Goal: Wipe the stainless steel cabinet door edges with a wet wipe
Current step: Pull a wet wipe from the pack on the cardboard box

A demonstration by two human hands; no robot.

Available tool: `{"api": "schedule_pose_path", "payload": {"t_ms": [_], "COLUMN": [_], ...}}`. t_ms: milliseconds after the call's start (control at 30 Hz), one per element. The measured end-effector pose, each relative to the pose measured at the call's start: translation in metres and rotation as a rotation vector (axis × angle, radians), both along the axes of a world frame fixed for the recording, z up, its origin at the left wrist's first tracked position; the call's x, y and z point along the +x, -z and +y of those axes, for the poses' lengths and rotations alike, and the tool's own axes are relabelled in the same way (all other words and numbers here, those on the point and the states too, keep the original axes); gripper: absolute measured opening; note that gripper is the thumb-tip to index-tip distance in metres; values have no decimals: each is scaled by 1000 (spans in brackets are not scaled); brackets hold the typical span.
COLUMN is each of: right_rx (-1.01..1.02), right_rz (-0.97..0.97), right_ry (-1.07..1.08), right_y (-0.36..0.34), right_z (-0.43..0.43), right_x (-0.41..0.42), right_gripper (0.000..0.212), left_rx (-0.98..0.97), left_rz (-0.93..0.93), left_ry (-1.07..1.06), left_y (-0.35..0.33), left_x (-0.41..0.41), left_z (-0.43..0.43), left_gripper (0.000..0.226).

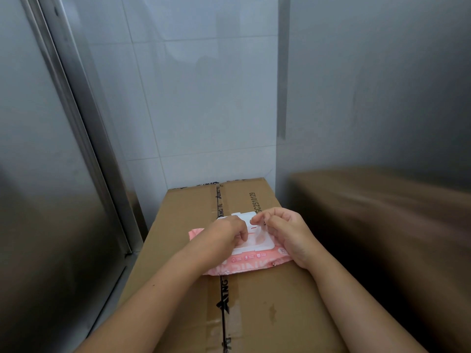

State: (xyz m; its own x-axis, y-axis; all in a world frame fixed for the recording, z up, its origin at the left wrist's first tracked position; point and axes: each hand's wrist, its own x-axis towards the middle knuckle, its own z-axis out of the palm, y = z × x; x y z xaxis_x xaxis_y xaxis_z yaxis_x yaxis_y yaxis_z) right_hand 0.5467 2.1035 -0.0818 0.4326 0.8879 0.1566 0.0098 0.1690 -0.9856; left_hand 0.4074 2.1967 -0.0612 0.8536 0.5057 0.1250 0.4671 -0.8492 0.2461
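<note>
A pink pack of wet wipes [244, 262] lies on a taped cardboard box [254, 301]. Its white plastic lid [248, 216] is flipped open toward the wall. My left hand [226, 231] presses down on the pack's white frame with curled fingers. My right hand [285, 233] rests on the pack's right end and pinches a translucent wet wipe [260, 231] at the opening. A stainless steel cabinet door [38, 174] stands at the left, its vertical edge [84, 138] running down toward the floor.
A white tiled wall [193, 98] rises behind the box. Another steel panel [369, 85] stands at the right, reflecting the box. A narrow strip of floor [119, 281] shows between the box and the left door.
</note>
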Motion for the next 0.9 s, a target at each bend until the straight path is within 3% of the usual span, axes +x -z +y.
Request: {"api": "schedule_pose_path", "payload": {"t_ms": [433,667,767,900], "right_rx": [5,29,39,37], "right_rz": [15,15,28,4], "right_ry": [-12,-10,-8,-8], "right_y": [-2,-2,-1,-2], "right_z": [0,-1,-1,-1], "right_x": [-1,-2,-1,-1], "right_gripper": [23,24,24,23], "left_rx": [71,-91,-163,-250], "left_rz": [-20,-94,-119,-257], "left_ry": [30,-82,-93,-116], "left_y": [6,2,-2,-4], "left_x": [0,-4,-6,-7], "left_z": [3,-2,-4,-5], "left_gripper": [33,30,39,40]}}
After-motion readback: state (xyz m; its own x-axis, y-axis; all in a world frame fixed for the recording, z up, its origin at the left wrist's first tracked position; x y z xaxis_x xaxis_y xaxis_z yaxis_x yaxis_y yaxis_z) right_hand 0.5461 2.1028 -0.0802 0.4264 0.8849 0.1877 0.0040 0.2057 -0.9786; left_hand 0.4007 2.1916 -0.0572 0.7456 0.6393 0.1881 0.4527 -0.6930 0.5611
